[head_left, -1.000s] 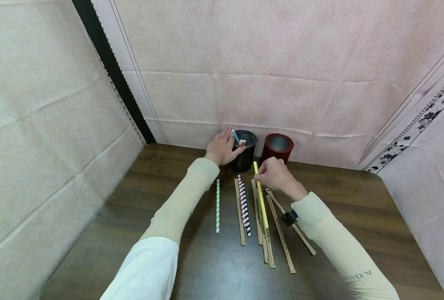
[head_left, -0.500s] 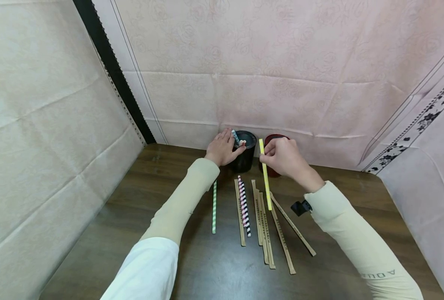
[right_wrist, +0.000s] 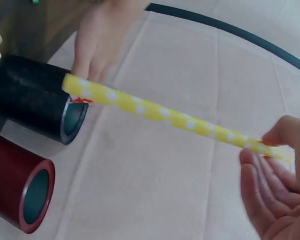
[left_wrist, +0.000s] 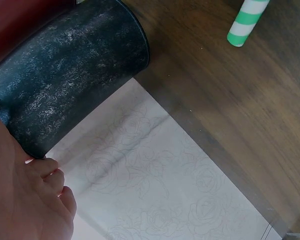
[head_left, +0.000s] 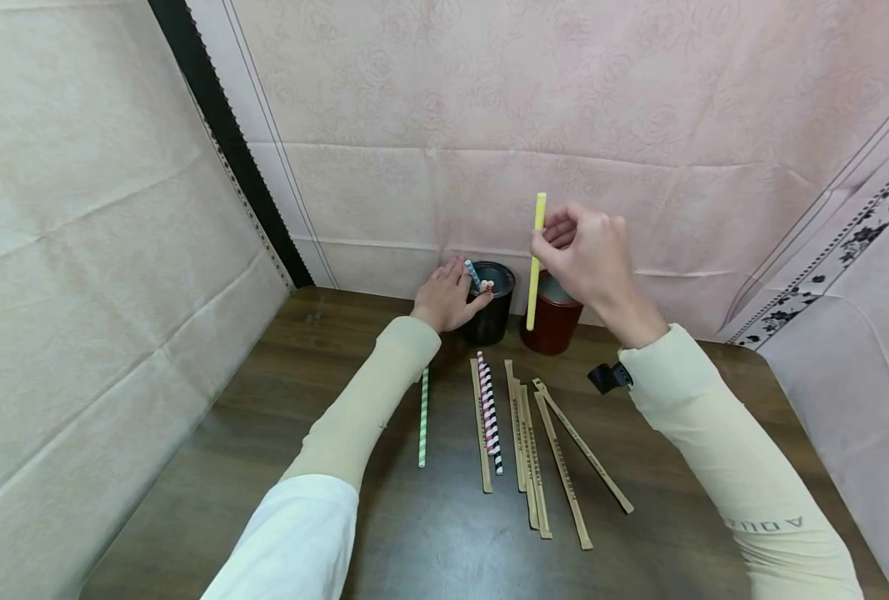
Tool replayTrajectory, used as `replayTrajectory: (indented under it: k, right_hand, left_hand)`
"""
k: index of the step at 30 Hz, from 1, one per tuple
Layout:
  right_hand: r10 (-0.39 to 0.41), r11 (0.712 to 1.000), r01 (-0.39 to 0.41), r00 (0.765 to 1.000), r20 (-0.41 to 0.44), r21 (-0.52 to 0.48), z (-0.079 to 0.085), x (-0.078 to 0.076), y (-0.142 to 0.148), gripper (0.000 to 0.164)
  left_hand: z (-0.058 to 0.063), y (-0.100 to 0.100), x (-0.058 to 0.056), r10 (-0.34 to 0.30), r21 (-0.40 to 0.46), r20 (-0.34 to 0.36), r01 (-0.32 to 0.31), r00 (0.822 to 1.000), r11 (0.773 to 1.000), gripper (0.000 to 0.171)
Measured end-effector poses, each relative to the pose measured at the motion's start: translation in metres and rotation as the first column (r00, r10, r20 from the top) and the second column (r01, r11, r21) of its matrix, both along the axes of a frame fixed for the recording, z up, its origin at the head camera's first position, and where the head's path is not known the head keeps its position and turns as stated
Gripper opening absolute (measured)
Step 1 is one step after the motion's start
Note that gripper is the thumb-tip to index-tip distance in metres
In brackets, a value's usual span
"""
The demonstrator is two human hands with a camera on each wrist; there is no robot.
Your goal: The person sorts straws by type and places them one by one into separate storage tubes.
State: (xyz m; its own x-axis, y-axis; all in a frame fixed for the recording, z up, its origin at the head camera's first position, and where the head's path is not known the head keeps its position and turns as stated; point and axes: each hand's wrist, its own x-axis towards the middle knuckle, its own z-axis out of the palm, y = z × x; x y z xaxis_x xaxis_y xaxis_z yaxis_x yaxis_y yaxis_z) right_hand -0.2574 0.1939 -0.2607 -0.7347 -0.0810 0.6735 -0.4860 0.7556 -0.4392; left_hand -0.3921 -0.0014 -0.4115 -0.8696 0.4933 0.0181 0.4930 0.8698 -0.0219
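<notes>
Right hand (head_left: 597, 258) pinches the yellow straw (head_left: 534, 287) near its top, just right of the head view's centre, left hand (head_left: 444, 300) lies relaxed against the black cup (head_left: 489, 323); off-centre pinch could let the straw's lower end swing into the unsupported red cup (head_left: 552, 329).

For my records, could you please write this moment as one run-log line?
right hand: pinches yellow polka-dot straw, above table | left hand: at rim of black cup | red cup: beside black cup
</notes>
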Motion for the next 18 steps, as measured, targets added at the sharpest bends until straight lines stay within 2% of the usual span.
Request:
replayTrajectory:
  k: [6, 11, 18]
  right_hand:
    - [0.003, 0.996, -0.012, 0.994, -0.105, -0.085, 0.006, -0.009, -0.004, 0.017]
    - [0.027, 0.99, -0.052, 0.982, -0.186, -0.13, 0.002, -0.024, -0.007, 0.015]
    - [0.038, 0.985, -0.066, 0.983, -0.178, -0.156, -0.013, -0.046, -0.013, 0.016]
  left_hand:
    - [0.0, 0.0, 0.0, -0.004, -0.001, -0.012, 0.004, 1.0, 1.0, 0.089]
    - [0.0, 0.001, 0.0, 0.001, 0.002, -0.022, -0.001, 1.0, 1.0, 0.089]
    - [0.0, 0.001, 0.0, 0.007, 0.002, -0.012, -0.007, 1.0, 1.0, 0.09]
